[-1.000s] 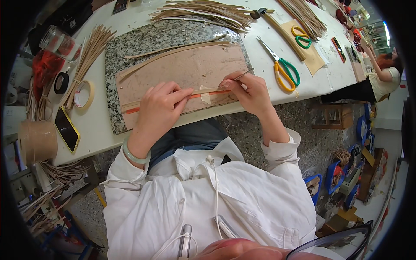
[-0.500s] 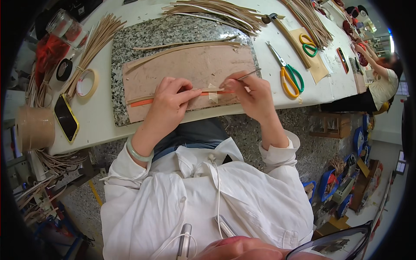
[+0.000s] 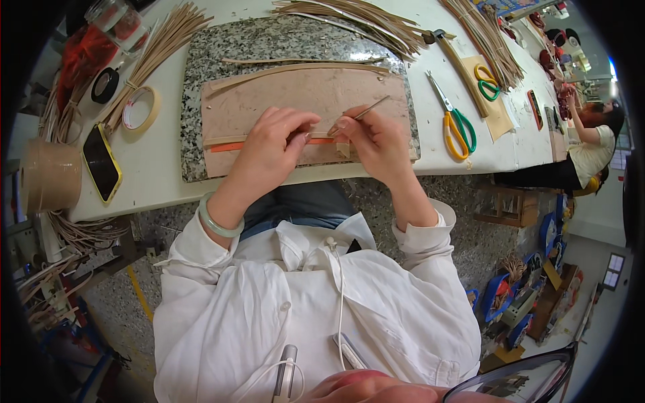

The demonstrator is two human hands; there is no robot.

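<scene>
My right hand (image 3: 383, 141) grips a thin metal rod-like tool (image 3: 376, 106), its lower end down among the fingertips over the work. Beside it, my left hand (image 3: 277, 141) has its fingers curled, thumb and forefinger close together; anything between them is too small to make out. Under both hands runs an orange strip (image 3: 228, 146) with a pale strip (image 3: 232, 139) along its far edge. A piece of cream tape (image 3: 343, 149) crosses them by my right hand. They lie on a brown mat (image 3: 306, 97), which rests on a speckled stone slab (image 3: 196, 74).
Loose pale strips (image 3: 302, 67) lie at the mat's far side. Scissors (image 3: 451, 121), a hammer (image 3: 433, 36) and strip bundles (image 3: 484, 40) are to the right. At left are a tape roll (image 3: 142, 109), a phone (image 3: 103, 164) and a jar (image 3: 117, 23). Another person sits far right.
My left hand has lifted off the strips and its forefinger has curled in. My right hand has shifted slightly left, the tool steeper. The whole view has shifted a little.
</scene>
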